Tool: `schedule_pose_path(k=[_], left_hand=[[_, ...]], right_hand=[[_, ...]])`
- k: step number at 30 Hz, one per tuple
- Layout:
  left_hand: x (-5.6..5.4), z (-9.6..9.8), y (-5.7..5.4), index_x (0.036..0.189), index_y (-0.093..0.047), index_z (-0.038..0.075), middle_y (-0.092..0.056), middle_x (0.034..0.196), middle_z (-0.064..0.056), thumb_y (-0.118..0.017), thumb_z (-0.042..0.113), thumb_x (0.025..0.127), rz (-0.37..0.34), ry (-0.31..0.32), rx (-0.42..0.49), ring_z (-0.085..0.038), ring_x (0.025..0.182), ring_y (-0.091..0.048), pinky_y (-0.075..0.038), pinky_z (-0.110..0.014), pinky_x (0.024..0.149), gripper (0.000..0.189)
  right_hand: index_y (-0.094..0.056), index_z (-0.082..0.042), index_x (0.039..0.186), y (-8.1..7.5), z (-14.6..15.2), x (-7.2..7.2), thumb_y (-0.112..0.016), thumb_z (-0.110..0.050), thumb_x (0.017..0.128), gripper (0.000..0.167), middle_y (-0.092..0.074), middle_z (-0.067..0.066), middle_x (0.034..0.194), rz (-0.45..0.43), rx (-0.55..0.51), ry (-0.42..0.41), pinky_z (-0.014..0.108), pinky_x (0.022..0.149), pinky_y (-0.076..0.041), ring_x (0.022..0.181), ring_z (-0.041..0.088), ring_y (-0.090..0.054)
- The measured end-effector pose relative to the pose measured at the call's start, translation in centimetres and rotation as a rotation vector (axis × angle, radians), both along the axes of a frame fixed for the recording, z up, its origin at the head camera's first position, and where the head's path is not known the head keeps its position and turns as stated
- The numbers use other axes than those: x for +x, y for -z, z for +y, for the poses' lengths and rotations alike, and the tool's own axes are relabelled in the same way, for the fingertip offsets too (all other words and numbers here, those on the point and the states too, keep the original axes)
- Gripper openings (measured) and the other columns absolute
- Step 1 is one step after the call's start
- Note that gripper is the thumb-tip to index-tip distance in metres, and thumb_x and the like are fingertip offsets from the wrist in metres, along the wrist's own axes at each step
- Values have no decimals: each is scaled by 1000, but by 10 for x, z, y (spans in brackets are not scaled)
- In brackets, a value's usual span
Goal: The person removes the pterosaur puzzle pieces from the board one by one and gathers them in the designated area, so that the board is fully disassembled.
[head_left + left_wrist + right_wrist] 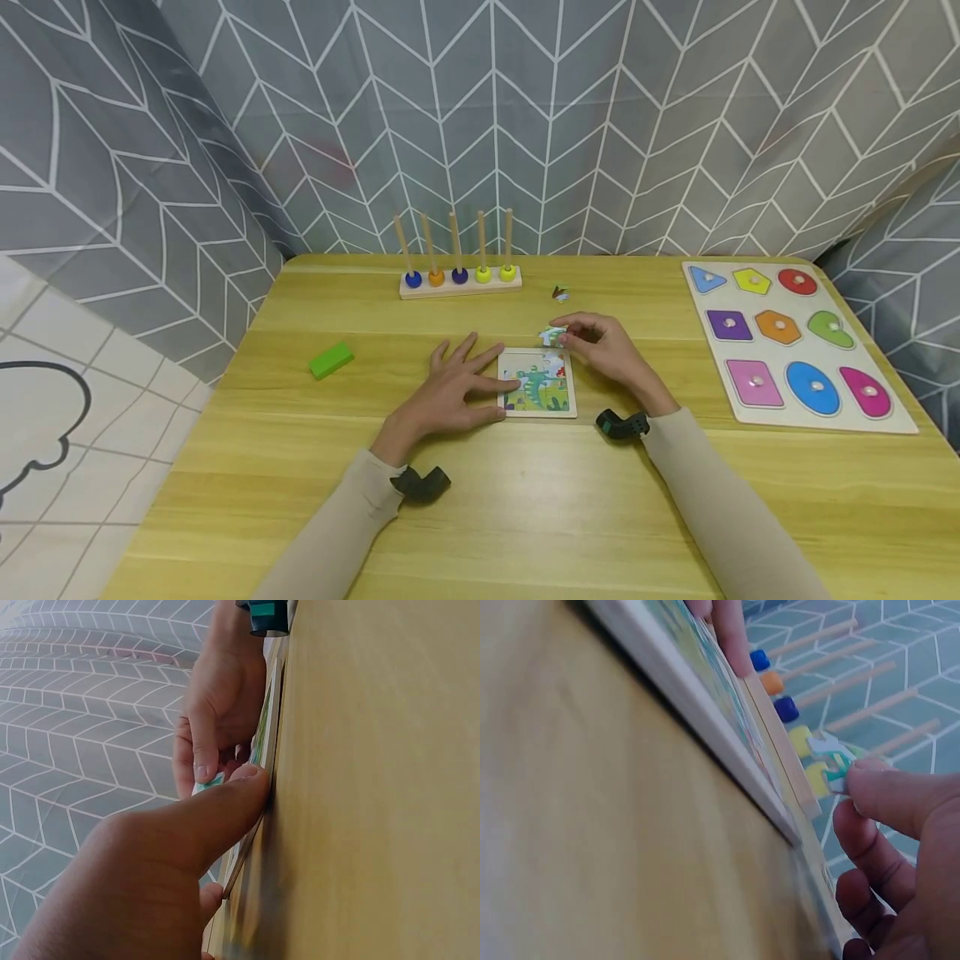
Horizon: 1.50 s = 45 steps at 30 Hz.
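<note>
A framed jigsaw puzzle [536, 390] with a green dinosaur picture lies flat on the table. My left hand [450, 390] rests at its left side with fingers spread, the index finger reaching over the picture and the thumb at the lower left corner. Between thumb and fingers, my right hand [603, 346] pinches a jigsaw piece [553, 337] just above the frame's top edge. In the right wrist view the held piece [834, 759] shows white and green, raised off the puzzle. Another small jigsaw piece [560, 293] lies on the table beyond the right hand.
At the back stands a peg stacker [461, 287] with upright rods and coloured beads. A green block [331, 361] lies to the left. On the right is a shape board [817, 421] with knobbed coloured shapes. A patterned curtain [480, 125] hangs behind the table [525, 517].
</note>
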<state>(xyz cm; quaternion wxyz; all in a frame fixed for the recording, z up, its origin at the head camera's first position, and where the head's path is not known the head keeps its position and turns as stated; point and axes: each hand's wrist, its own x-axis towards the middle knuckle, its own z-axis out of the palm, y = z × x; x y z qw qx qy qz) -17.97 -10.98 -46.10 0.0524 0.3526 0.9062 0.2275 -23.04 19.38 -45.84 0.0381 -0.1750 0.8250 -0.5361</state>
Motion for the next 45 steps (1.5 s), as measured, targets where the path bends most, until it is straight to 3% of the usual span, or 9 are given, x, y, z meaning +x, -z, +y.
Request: schedule_pose_path(k=[9, 13, 17, 22, 28, 34, 41, 45], left_hand=[[0, 1, 0, 138, -63, 41, -28, 169, 1, -63, 56, 95, 5, 5, 14, -41, 159, -7, 4, -70, 120, 45], [1, 0, -1, 137, -63, 40, -29, 169, 0, -63, 56, 95, 10, 5, 20, -42, 159, -8, 4, -70, 120, 45], [1, 0, -1, 137, -63, 40, -29, 169, 0, -63, 56, 95, 14, 6, 21, -42, 159, -8, 4, -70, 120, 45], [1, 0, 0, 137, -63, 41, -29, 169, 0, -63, 56, 95, 16, 3, 14, -42, 159, -8, 4, -70, 120, 45], [1, 0, 0, 137, -63, 41, -29, 169, -1, -62, 56, 95, 19, 5, 13, -42, 159, -8, 4, -70, 120, 45], [0, 0, -1, 137, -63, 41, -29, 169, -1, -62, 56, 95, 24, 5, 7, -42, 159, -9, 3, -71, 120, 45], [1, 0, -2, 137, -63, 42, -29, 169, 0, -62, 57, 95, 20, 1, 2, -41, 159, -8, 3, -70, 121, 45], [2, 0, -1, 137, -62, 42, -28, 169, 1, -61, 58, 95, 14, 2, 4, -41, 159, -7, 4, -69, 121, 45]], right_hand=[[-75, -10, 119, 6, 19, -11, -67, -15, 99, 23, -68, 12, 92, 140, 147, 178, 25, 75, -42, 83, 12, -54], [-76, -8, 117, 8, 23, -14, -69, -11, 97, 21, -70, 14, 88, 220, 210, 227, 35, 83, -27, 84, 18, -55], [-75, -5, 120, 9, 24, -15, -69, -9, 96, 25, -70, 16, 88, 274, 244, 267, 41, 81, -18, 85, 25, -50], [-72, -6, 124, 9, 27, -15, -72, -15, 95, 31, -69, 19, 103, 244, 264, 296, 47, 86, -17, 92, 29, -44], [-74, -7, 117, 9, 31, -15, -77, -25, 91, 32, -60, 21, 126, 190, 360, 287, 52, 89, -16, 110, 37, -40], [-75, -6, 114, 8, 32, -15, -74, -23, 93, 28, -56, 25, 132, 225, 391, 295, 58, 95, -15, 117, 44, -38], [-74, -8, 117, 9, 38, -24, -72, -24, 94, 28, -48, 28, 150, 220, 392, 299, 66, 111, -9, 145, 49, -28], [-74, -7, 118, 10, 44, -31, -72, -22, 94, 28, -45, 29, 153, 222, 393, 278, 68, 117, -8, 151, 51, -23]])
